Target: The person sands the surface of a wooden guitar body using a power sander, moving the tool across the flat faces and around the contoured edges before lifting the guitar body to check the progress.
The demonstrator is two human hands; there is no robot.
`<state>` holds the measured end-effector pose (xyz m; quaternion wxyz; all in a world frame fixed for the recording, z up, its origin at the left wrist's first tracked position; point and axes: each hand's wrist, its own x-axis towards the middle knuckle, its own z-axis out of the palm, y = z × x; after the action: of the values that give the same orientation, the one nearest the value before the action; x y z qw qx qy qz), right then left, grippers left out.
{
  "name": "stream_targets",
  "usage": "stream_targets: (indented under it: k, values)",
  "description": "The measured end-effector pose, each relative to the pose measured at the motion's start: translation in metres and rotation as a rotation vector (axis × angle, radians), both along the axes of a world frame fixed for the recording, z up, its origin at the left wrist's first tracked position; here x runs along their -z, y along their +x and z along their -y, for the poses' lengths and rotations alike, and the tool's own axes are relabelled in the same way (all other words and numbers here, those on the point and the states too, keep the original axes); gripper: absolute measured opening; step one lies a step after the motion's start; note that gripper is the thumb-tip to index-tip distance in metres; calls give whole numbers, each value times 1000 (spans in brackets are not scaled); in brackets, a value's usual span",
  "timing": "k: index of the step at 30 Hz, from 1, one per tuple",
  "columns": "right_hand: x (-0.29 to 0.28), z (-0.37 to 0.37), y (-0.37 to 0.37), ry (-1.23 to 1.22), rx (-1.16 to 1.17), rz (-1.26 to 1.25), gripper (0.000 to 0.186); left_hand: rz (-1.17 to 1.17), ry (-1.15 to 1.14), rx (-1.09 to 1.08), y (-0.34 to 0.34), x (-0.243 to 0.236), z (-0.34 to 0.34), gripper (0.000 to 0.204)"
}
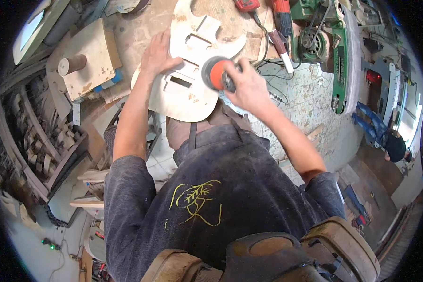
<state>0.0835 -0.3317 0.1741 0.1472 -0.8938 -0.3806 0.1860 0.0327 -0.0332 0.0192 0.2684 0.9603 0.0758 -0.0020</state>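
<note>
A pale wooden electric guitar body with routed pockets lies near the bench's front edge, right against my waist. My left hand rests on its left side, fingers stretched forward and thumb out to the right. Over the body's right edge, my right hand is wrapped round an orange and black power sander. The sander's round pad looks blurred and sits by the wood; whether it touches the surface is hard to tell. Brownish patches mark the wood in places.
On the left, a wooden board carries a reddish-brown roll. Red tools and cables lie at the back right, beside a green belt machine. Wood offcuts fill a rack at left. Another person stands far right.
</note>
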Motion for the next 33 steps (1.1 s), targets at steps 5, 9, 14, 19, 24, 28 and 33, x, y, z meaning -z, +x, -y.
stream_targets:
  k: [5,9,14,19,24,28,33]
  values:
    - [-4,32,-47,-23,-11,-163,63,-4,-24,-18,0,-1,0,109]
    - [-2,44,-34,-4,24,-114,62,-34,41,-21,1,0,-1,107]
    - [-10,15,-8,-4,-32,-79,57,-11,25,-11,0,1,1,107]
    - [-2,40,-19,-26,-30,-102,63,-34,30,-19,-1,-4,4,107]
    - [-6,13,-6,3,-70,-59,63,10,41,-14,-2,4,1,107]
    - [-6,24,-14,-95,-115,-114,65,-18,19,-18,0,1,1,107]
    - [-6,21,-6,-22,-102,-70,67,-11,-5,-20,2,-1,2,106]
